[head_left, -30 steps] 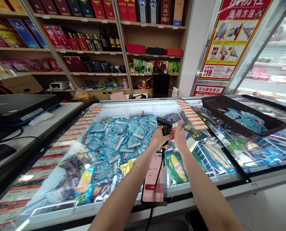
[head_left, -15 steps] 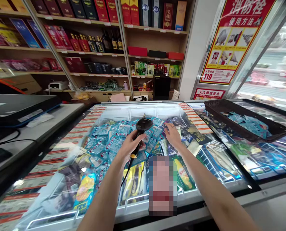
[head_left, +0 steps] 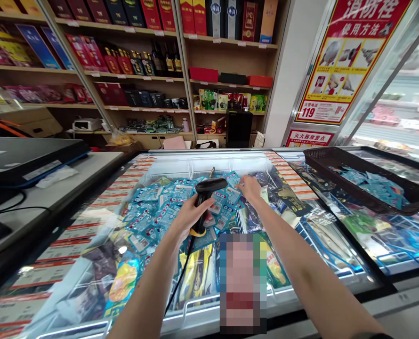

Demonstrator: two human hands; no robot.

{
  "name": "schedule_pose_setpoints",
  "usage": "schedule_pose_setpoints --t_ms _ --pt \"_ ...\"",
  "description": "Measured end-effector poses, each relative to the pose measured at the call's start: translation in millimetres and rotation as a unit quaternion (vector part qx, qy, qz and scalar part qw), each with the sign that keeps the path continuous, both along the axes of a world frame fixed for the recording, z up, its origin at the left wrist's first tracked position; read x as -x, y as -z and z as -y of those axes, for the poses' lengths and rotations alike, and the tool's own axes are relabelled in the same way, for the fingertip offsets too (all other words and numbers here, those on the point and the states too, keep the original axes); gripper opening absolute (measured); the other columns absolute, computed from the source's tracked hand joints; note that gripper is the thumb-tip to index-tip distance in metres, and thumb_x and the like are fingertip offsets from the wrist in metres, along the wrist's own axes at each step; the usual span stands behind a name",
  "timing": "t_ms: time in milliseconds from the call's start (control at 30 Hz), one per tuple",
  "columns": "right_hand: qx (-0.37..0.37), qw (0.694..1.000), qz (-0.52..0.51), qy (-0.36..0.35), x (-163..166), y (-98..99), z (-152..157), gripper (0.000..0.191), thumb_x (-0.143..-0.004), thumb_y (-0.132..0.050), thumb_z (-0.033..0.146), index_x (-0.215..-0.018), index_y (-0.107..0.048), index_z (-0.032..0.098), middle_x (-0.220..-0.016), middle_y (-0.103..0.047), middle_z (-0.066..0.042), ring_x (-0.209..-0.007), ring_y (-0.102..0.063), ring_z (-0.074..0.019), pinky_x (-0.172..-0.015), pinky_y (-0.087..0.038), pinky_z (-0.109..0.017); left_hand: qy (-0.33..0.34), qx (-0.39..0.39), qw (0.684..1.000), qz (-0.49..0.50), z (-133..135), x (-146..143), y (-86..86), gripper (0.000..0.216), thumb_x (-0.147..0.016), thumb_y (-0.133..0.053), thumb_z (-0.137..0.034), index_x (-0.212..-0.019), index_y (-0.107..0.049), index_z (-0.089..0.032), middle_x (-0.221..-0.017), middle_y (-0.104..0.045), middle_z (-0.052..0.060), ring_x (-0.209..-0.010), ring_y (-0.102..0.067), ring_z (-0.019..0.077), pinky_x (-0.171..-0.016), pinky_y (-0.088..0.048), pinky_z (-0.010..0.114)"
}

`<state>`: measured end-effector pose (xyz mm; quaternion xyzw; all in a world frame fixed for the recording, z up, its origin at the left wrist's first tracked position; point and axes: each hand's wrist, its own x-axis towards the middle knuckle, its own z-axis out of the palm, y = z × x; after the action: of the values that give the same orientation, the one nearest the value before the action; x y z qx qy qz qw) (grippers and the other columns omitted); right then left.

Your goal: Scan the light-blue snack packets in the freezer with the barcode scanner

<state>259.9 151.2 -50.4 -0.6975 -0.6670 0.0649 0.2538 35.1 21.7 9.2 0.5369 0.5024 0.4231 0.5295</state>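
My left hand [head_left: 195, 214] is wrapped round the handle of a black barcode scanner [head_left: 209, 186], whose head points right and whose cord hangs down toward me. Under it spreads a heap of small blue ice-cream packets [head_left: 176, 193] in the chest freezer. At the heap's right edge, the fingers of my right hand [head_left: 250, 189] are drawn together at the rim of a blue packet [head_left: 232, 194]. The fingertips are partly hidden, but they appear to pinch it.
A dark basket [head_left: 322, 167] holding more blue packets rests on the freezer at right. Yellow-wrapped ice creams [head_left: 195, 273] lie in the front of the freezer. A blurred-out patch [head_left: 243, 282] covers part of the front rim. At left is a counter [head_left: 103, 165] with a flat black device [head_left: 36, 153].
The scanner has been tipped, so its head now lies more sideways toward the right. My right hand's fingers have drawn together at the blue packets. The view has shifted slightly.
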Motion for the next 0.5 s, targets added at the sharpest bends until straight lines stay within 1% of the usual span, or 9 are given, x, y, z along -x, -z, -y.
schedule_pose_setpoints --t_ms 67,100,133,200,233,267,333,433,500 --pt "0.030 0.996 -0.083 0.026 -5.9 -2.4 -2.1 0.046 -0.073 -0.080 0.035 -0.112 -0.064 0.016 -0.115 -0.068 -0.014 -0.115 -0.059 -0.0288 -0.090 -0.046 -0.035 0.013 0.022 0.999 -0.026 -1.4 3.5 -7.0 0.049 -0.071 -0.073 -0.054 -0.100 -0.057 -0.017 -0.086 -0.068 0.006 -0.057 -0.061 0.0131 -0.054 -0.049 0.027" --pt "0.047 0.990 -0.124 0.035 -9.9 -4.1 -3.5 0.049 -0.068 -0.083 0.032 -0.110 -0.064 0.015 -0.115 -0.068 -0.015 -0.113 -0.061 -0.0296 -0.089 -0.047 -0.035 0.019 0.032 0.998 -0.045 -2.3 5.9 -10.9 0.050 -0.070 -0.074 -0.053 -0.100 -0.057 -0.017 -0.084 -0.068 0.006 -0.058 -0.061 0.0139 -0.054 -0.049 0.027" --pt "0.064 0.984 -0.159 0.039 -14.4 -5.8 -4.6 0.047 -0.064 -0.085 0.030 -0.104 -0.065 0.014 -0.112 -0.069 -0.015 -0.109 -0.063 -0.0301 -0.086 -0.048 -0.035 0.024 0.038 0.997 -0.065 -3.4 8.6 -14.5 0.050 -0.068 -0.075 -0.053 -0.098 -0.058 -0.017 -0.081 -0.067 0.005 -0.057 -0.060 0.0140 -0.053 -0.047 0.026" --pt "0.086 0.974 -0.205 0.033 -23.7 -8.2 -5.0 0.032 -0.060 -0.085 0.025 -0.083 -0.065 0.015 -0.095 -0.071 -0.010 -0.099 -0.067 -0.0298 -0.079 -0.051 -0.033 0.029 0.033 0.993 -0.106 -5.3 13.5 -20.5 0.048 -0.065 -0.077 -0.052 -0.094 -0.059 -0.018 -0.072 -0.063 0.002 -0.054 -0.057 0.0135 -0.049 -0.042 0.024" --pt "0.090 0.970 -0.224 0.028 -28.1 -8.6 -3.5 0.025 -0.061 -0.083 0.023 -0.073 -0.062 0.016 -0.084 -0.070 -0.007 -0.091 -0.069 -0.0286 -0.074 -0.052 -0.032 0.029 0.024 0.992 -0.124 -5.8 15.1 -22.6 0.047 -0.065 -0.077 -0.052 -0.093 -0.060 -0.018 -0.068 -0.061 0.000 -0.053 -0.056 0.0131 -0.049 -0.040 0.024" --pt "0.092 0.964 -0.248 0.023 -32.0 -8.3 -0.7 0.022 -0.063 -0.081 0.021 -0.066 -0.059 0.017 -0.075 -0.068 -0.005 -0.083 -0.070 -0.0270 -0.069 -0.053 -0.031 0.027 0.014 0.990 -0.139 -5.9 15.6 -24.0 0.045 -0.066 -0.077 -0.051 -0.092 -0.060 -0.019 -0.064 -0.059 -0.001 -0.053 -0.054 0.0129 -0.048 -0.038 0.023" --pt "0.090 0.947 -0.309 0.019 -38.5 -5.5 9.1 0.023 -0.070 -0.075 0.020 -0.061 -0.054 0.018 -0.063 -0.064 -0.001 -0.070 -0.070 -0.0235 -0.060 -0.054 -0.029 0.005 -0.001 0.987 -0.160 -4.7 13.2 -24.8 0.043 -0.067 -0.076 -0.052 -0.090 -0.059 -0.019 -0.059 -0.056 -0.003 -0.051 -0.052 0.0126 -0.048 -0.036 0.023" --pt "0.067 0.913 -0.403 0.016 -46.3 2.9 31.0 0.024 -0.081 -0.065 0.026 -0.064 -0.050 0.020 -0.060 -0.063 -0.001 -0.062 -0.071 -0.0204 -0.057 -0.056 -0.028 -0.037 -0.011 0.987 -0.156 0.1 2.9 -20.6 0.043 -0.068 -0.075 -0.052 -0.087 -0.059 -0.017 -0.055 -0.054 -0.003 -0.049 -0.049 0.0116 -0.048 -0.035 0.023" --pt "0.048 0.890 -0.453 0.014 -51.1 9.5 45.8 0.028 -0.088 -0.058 0.033 -0.064 -0.048 0.021 -0.059 -0.065 -0.001 -0.063 -0.072 -0.0203 -0.060 -0.059 -0.029 -0.035 -0.016 0.991 -0.125 4.6 -4.1 -15.3 0.042 -0.070 -0.074 -0.053 -0.084 -0.059 -0.017 -0.055 -0.054 -0.002 -0.049 -0.048 0.0111 -0.049 -0.035 0.023"
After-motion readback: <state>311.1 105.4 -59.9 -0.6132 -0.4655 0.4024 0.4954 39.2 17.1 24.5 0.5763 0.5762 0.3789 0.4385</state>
